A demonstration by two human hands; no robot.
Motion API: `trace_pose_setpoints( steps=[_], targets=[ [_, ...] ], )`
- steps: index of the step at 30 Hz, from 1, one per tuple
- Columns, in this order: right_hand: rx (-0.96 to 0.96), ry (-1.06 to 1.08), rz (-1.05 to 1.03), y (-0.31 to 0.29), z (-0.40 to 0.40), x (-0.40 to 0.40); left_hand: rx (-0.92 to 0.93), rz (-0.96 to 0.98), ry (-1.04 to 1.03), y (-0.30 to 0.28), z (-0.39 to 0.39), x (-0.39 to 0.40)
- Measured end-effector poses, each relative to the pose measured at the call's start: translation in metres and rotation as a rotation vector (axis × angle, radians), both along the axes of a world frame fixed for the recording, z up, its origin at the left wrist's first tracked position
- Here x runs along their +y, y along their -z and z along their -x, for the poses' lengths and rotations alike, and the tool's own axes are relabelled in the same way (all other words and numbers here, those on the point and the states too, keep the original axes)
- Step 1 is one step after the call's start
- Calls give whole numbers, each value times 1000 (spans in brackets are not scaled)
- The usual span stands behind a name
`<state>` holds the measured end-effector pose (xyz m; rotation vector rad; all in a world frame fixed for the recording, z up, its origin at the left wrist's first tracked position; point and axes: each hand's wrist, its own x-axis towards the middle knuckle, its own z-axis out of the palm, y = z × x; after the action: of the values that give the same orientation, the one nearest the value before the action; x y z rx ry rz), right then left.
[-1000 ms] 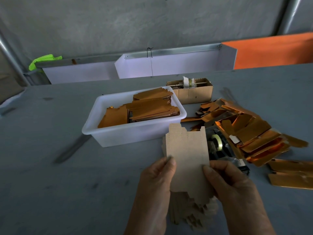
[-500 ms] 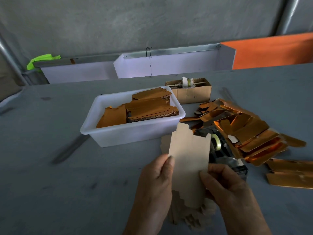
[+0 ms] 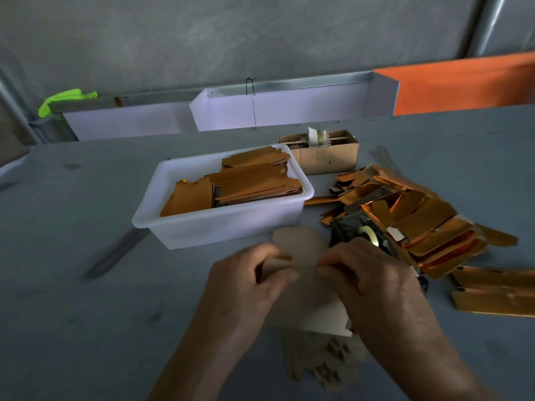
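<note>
Both hands have slid up the card blank [image 3: 307, 287] since a second ago. It stood almost upright between them then. Now it is tipped flatter over the grey table [image 3: 86, 314], with its notched top edge pointing at the tub.

Nearest the camera, under the wrists, lies a loose stack of plain blanks [image 3: 324, 363], fanned out on the table. The held blank is just above that stack. The left hand [image 3: 249, 287] pinches its left edge between thumb and curled fingers, and that edge looks bent upward, though motion blur hides the fold. The right hand [image 3: 373, 285] pinches the right edge the same way, knuckles up and thumb tip on the card face.

Just beyond the right hand sits a dark tape dispenser [image 3: 356, 230] with a pale roll. It is partly covered by a pile of gold foil cartons [image 3: 419, 221] spreading to the right. Farther left stands a white plastic tub [image 3: 231, 227]. It holds brown card pieces [image 3: 254, 183]: one leaning bundle at the left end and flat stacks across the right. Behind the tub's right corner is a small open cardboard box [image 3: 321, 160] with a white-wrapped roll [image 3: 315, 137] on a stick across its top. A white trough [image 3: 289, 108] runs along the back wall.
</note>
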<state>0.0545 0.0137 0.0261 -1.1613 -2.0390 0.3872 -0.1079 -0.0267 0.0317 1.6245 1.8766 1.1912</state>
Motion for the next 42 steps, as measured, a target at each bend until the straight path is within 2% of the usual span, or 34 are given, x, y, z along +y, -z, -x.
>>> trace_pose_setpoints(
  steps=[3,8,10,12,18,24,27,30,32,35,38,42],
  targets=[
    [163,27,269,3,-2,1,-296,-21,-190,12,2,0],
    [294,69,454,18,1,-2,-1169,30,-261,25,-10,-2],
    [353,85,500,23,3,-3,-1339,15,-258,27,-18,-4],
    [411,100,530,27,5,-3,-1422,-41,-222,28,-23,-6],
    [472,108,556,30,7,-4,-1314,9,-120,36,-30,-8],
    [484,56,614,29,5,-4,-1087,25,-13,35,-20,-8],
    [474,30,602,28,5,-4,-991,27,-31,36,-21,-7],
    [489,11,571,29,7,-7,-1014,43,-124,40,-23,-6],
    [437,40,452,31,9,-11,-1046,74,-165,40,-26,-6],
    [184,121,61,32,14,-17,-1033,94,-207,39,-31,-6],
    [-15,148,-173,28,22,-26,-1041,80,-227,37,-35,-5],
    [-115,136,-233,25,30,-33,-984,129,-117,32,-38,-7]
  ],
)
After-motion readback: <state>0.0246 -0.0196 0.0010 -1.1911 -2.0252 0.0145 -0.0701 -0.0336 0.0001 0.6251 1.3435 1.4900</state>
